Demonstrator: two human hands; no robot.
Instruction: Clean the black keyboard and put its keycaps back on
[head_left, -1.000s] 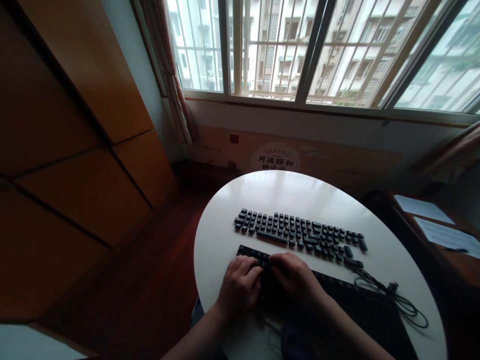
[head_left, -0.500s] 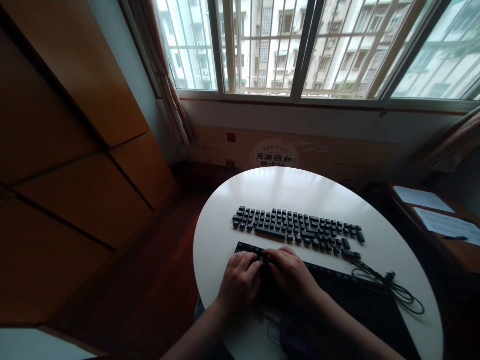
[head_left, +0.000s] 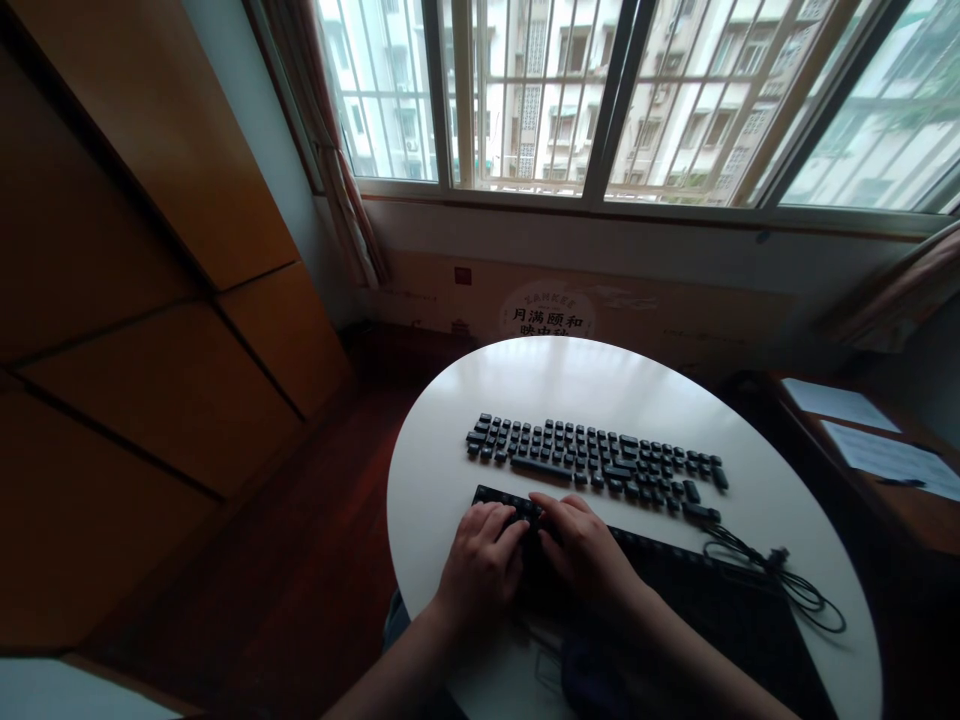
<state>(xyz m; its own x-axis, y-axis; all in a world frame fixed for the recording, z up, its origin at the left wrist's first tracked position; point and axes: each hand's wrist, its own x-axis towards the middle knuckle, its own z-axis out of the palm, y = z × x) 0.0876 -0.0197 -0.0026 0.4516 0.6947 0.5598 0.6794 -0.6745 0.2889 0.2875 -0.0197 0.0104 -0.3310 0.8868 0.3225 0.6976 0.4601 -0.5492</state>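
Note:
A black keyboard point(head_left: 660, 546) lies at the near side of the round white table, partly covered by my arms. My left hand point(head_left: 482, 550) rests at its upper left part with curled fingers gripping it. Close beside it, my right hand point(head_left: 581, 540) is closed, thumb and forefinger together over the keyboard; what they hold, if anything, is hidden. Beyond the keyboard, many loose black keycaps point(head_left: 622, 470) stand in rows, with a long space bar keycap point(head_left: 541, 469) among them.
A coiled black cable point(head_left: 799, 580) lies on the white table point(head_left: 427, 470) at the right. Below my hands is a dark purplish object point(head_left: 592, 680) I cannot make out. A brown side table with paper sheets point(head_left: 889, 455) stands right; wooden cabinets point(head_left: 150, 380) stand left.
The view has shifted very slightly. Both hands stay at the same part of the keyboard, with only small finger movements.

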